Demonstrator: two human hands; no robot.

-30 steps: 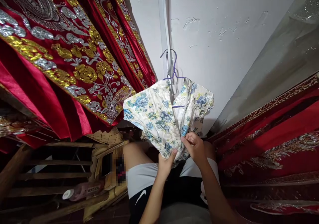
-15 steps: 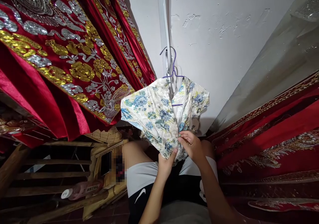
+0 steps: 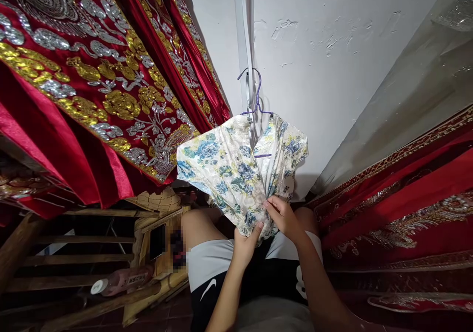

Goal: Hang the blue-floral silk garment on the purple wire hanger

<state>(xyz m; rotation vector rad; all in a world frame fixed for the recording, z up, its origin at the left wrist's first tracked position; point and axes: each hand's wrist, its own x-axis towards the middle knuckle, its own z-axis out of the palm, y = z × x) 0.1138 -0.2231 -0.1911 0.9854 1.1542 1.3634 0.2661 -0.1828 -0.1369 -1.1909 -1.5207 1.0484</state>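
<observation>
A short-sleeved floral blouse, white with blue and yellow flowers, hangs on a purple hanger in front of me. Its lower end reaches down between my knees. My left hand grips the bottom of the blouse, thumb on top and the other fingers hidden beneath the cloth. Just above and to the right, my right hand pinches the front opening edge between thumb and fingertips. Any fastener at that spot is too small to make out.
Red garments with gold and silver sequins hang at the left, and more red beaded cloth at the right. A white wall stands behind the hanger. Low on the left, a bottle lies on a wooden rack.
The right hand has shifted very slightly along the front edge, its fingers drawn closer together. The blouse's sleeves have swung a little left. The left hand keeps its grip.
</observation>
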